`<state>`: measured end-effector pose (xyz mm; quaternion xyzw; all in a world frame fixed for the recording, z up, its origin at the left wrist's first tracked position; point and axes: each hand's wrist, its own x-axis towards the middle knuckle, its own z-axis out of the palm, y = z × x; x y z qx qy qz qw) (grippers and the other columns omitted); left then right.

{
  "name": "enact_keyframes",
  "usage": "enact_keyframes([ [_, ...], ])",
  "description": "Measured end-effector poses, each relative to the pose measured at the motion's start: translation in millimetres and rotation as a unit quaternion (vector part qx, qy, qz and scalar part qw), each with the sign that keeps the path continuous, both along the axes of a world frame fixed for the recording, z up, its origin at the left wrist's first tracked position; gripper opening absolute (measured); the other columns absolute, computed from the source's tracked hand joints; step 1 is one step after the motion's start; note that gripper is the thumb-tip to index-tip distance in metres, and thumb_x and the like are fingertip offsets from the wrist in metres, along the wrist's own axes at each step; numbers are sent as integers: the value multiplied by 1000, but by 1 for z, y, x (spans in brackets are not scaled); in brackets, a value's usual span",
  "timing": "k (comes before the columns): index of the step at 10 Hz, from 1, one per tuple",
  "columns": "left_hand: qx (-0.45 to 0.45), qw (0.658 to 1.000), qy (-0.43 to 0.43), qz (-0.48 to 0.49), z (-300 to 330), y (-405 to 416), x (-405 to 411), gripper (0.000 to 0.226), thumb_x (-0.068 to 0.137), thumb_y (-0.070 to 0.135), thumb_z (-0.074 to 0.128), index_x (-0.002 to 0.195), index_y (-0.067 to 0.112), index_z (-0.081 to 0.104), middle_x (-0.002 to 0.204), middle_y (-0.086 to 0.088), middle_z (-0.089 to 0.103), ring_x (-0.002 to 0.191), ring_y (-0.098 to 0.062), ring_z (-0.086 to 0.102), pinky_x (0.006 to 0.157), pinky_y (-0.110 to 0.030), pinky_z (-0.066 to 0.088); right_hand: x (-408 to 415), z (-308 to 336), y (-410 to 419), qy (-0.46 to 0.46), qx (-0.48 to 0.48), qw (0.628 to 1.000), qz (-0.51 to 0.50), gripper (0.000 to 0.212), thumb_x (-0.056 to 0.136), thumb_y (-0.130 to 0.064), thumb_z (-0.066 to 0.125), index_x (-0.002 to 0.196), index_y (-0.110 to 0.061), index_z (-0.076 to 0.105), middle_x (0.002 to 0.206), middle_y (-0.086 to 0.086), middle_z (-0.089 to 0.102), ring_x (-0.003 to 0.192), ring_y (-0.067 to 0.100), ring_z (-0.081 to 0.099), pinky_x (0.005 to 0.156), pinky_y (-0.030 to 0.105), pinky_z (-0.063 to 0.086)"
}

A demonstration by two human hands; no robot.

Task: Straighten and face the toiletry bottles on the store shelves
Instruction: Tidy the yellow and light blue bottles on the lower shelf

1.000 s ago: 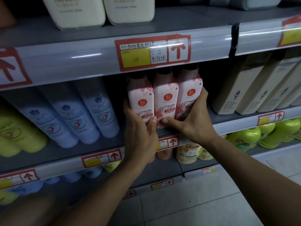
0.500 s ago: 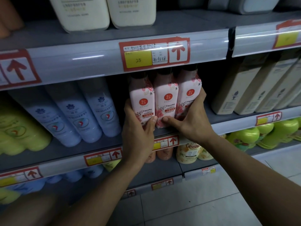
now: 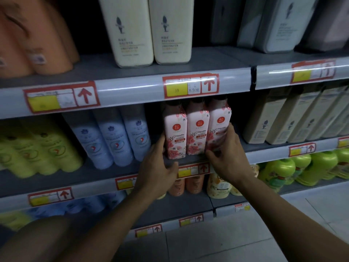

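I'm squaring up the three pink Camellia bottles (image 3: 196, 129) on the middle shelf (image 3: 117, 169), standing side by side with labels facing out, close to the front edge. My left hand (image 3: 158, 167) is sitting at the left side of the leftmost bottle, fingers loosely curved against its lower edge, holding nothing that I can make out. My right hand (image 3: 226, 159) is wrapping the rightmost bottle, fingers curled round its side and thumb at its lower front corner. To do this well I'm thinking: press inward evenly from both sides so the trio closes up with no gap, keep the bases flat on the shelf, and line the fronts flush with the shelf lip. The right bottle is looking slightly tilted, so it probably needs a nudge upright. Around them: blue bottles (image 3: 117, 137) just beside on the left, beige bottles (image 3: 279, 120) apart on the right, cream bottles (image 3: 151, 29) on the shelf above, a price tag strip (image 3: 190, 86) overhanging the pink caps. That overhang is limiting any lifting, so sliding is likely safer.
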<state>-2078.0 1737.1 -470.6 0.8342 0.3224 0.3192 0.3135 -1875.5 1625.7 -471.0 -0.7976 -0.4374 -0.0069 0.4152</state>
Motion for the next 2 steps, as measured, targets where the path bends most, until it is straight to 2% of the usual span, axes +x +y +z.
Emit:
enact_keyframes([
  [1, 10, 1000, 13, -13, 4, -4, -22, 80, 88, 16, 74, 158, 33, 39, 144, 11, 55, 127, -6, 54, 108, -33, 50, -14, 0, -15, -23, -4, 1000, -4, 83, 85, -26, 76, 153, -21, 31, 141, 6, 50, 130, 25, 46, 105, 43, 49],
  [2, 37, 999, 26, -3, 1, -13, -46, 60, 86, 20, 70, 143, 32, 55, 128, 10, 60, 116, -8, 60, 99, -40, 55, -35, -5, -29, -42, -14, 999, 2, 64, 88, -26, 73, 145, -17, 44, 135, 7, 53, 124, 25, 50, 98, 35, 47],
])
